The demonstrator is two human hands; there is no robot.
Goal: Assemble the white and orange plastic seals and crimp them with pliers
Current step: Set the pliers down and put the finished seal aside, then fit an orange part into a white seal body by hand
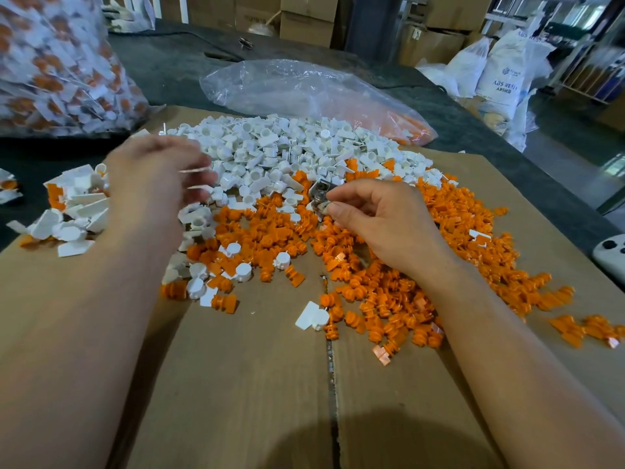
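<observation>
My right hand [382,225] pinches the small silver metal pliers [319,197] at frame centre, over orange ribbed plastic plugs [372,299]; white plastic caps [287,147] are heaped above. My blurred left hand [159,184], grip unreadable, could scatter them.

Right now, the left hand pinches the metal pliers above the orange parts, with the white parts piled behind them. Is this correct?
Not quite: in the head view the right hand pinches the metal pliers, not the left. They are above the orange parts, with the white parts piled behind.
</observation>
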